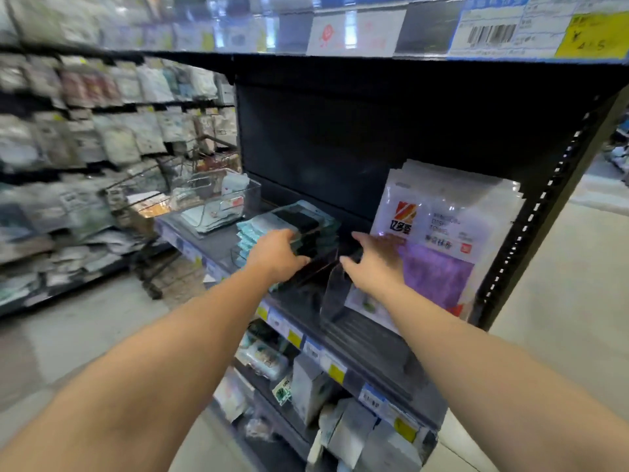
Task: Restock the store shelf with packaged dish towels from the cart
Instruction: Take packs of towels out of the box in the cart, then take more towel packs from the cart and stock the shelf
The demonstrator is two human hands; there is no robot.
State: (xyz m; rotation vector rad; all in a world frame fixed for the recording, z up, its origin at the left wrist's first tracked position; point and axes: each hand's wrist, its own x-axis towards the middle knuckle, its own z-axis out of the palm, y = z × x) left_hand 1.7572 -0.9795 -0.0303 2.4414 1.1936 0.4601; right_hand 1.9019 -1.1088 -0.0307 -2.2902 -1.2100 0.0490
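A stack of flat dish-towel packs [308, 223], dark and teal, lies on the black shelf [371, 338] in front of me. My left hand [277, 255] grips the near edge of that stack, fingers curled under it. My right hand [374, 255] reaches in beside it with fingers spread and relaxed, touching a clear plastic divider [335, 291] and holding nothing. To the right, several large packs with purple towels [439, 240] stand upright against the shelf's end. The shopping cart [153, 206] stands at the left in the aisle, partly blurred.
A clear bin [218, 206] with pale packs sits on the shelf's left end. Price tags [296, 337] line the shelf edge. Lower shelves hold more packaged goods [340, 427]. Hanging packets [102, 131] cover the left aisle wall. The upper shelf [374, 63] overhangs close above.
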